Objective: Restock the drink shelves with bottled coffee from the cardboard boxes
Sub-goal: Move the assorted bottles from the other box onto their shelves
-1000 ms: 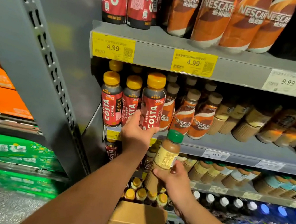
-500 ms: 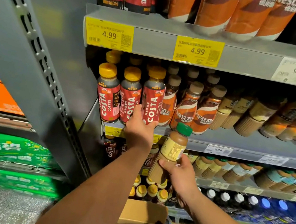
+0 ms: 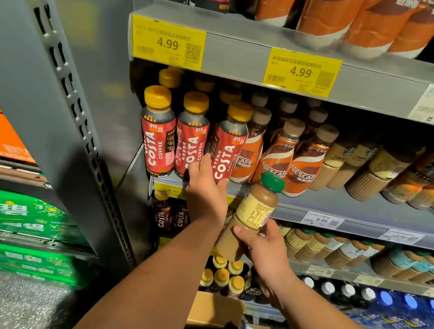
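Well to the left of your left hand [image 3: 207,191], green crates [image 3: 11,217] are stacked. Just left of that hand, 2 red Costa bottles [image 3: 157,138] stand upright at the front edge of the shelf [image 3: 359,212]. Your left hand grips the base of the 3rd Costa bottle [image 3: 227,143], thumb on its left side, fingers on its right.

Your hands are apart, each clamped on its own bottle. Your right hand [image 3: 265,246], lower and to the right of the left, grips the green-capped bottle [image 3: 257,210] of pale coffee round its lower body. This bottle tilts right, with its cap in front of the Nescafé bottles [image 3: 276,156] standing above your right hand. The cardboard box [image 3: 215,312] sits open below both hands, between your forearms.
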Action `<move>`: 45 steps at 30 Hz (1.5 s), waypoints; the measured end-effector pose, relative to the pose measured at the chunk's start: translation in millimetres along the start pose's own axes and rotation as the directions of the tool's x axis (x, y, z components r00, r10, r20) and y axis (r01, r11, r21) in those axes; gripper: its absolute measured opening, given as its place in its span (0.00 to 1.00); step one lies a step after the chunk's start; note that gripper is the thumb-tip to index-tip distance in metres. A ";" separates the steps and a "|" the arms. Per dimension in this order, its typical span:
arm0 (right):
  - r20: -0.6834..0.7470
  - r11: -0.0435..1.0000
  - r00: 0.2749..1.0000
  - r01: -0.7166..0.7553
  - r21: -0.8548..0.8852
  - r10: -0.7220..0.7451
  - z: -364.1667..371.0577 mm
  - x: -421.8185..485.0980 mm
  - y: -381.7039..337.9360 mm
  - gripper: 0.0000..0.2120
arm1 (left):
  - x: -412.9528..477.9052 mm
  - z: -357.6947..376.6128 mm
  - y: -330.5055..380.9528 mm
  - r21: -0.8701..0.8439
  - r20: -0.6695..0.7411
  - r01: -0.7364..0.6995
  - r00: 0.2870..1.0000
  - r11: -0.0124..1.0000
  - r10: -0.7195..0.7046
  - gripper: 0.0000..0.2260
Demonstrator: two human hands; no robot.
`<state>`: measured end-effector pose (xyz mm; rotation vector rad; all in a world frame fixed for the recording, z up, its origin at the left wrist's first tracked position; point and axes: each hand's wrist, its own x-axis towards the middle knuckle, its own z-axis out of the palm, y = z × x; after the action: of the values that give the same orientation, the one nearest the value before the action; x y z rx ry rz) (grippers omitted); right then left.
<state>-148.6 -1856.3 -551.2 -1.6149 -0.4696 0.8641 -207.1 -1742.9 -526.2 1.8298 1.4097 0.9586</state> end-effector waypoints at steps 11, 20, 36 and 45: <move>-0.014 0.997 0.998 0.059 -0.044 -0.060 -2.3 -0.9 -1.7 0.19 | -5.1 -2.2 -9.8 -0.054 -0.111 -0.025 0.994 0.998 0.019 0.25; -0.049 0.993 0.994 0.090 -0.083 -0.094 -5.9 -11.6 -15.8 0.20 | -34.4 -14.4 -4.9 -0.236 0.009 -0.163 0.985 0.958 0.170 0.09; -0.121 0.981 0.977 0.165 -0.102 -0.177 -60.9 -44.2 -52.3 0.18 | -78.5 -24.3 60.4 -0.561 0.620 0.389 0.782 0.731 0.060 0.17; -0.128 0.966 0.976 0.144 -0.216 -0.174 -122.8 -27.4 -75.5 0.28 | -100.6 16.4 105.8 -0.576 0.578 0.419 0.816 0.702 -0.013 0.17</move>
<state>-62.7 -1939.5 -466.3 -1.7879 -0.5916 0.5867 -155.4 -1865.8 -464.5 1.1713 0.7399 0.6281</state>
